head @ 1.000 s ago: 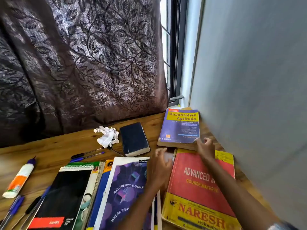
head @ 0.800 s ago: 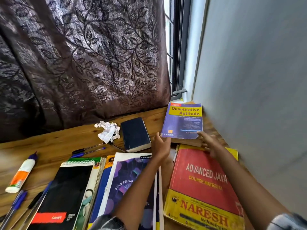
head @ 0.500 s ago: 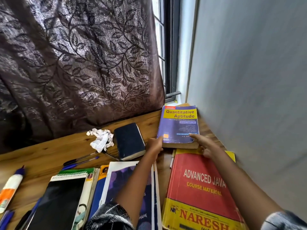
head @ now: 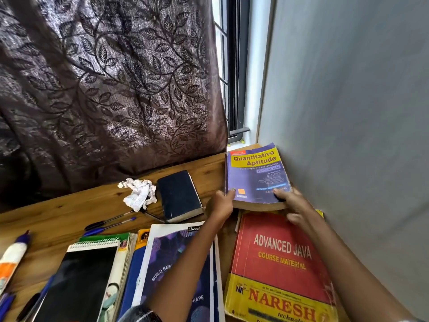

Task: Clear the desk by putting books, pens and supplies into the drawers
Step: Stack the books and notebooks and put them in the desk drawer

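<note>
We are holding the Quantitative Aptitude book (head: 256,176) at the counter's (head: 58,219) far right corner, left hand (head: 221,204) and right hand (head: 293,205) each keeping a grip pinched on its near corners.

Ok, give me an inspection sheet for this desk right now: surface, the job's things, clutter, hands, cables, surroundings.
Surface: wooden desk, mostly covered at the near side.
Job's things: purple book in the far right corner; red book lying flat; dark book; notebooks overlapping; pens; glue bottle.
Clutter: crumpled paper beside the dark book.
Hands: left hand grips the purple book's near left corner; right hand grips its near right edge.
Cables: nothing seen.
Surroundings: brown curtain, window, grey wall. Drawers not in view.
</note>
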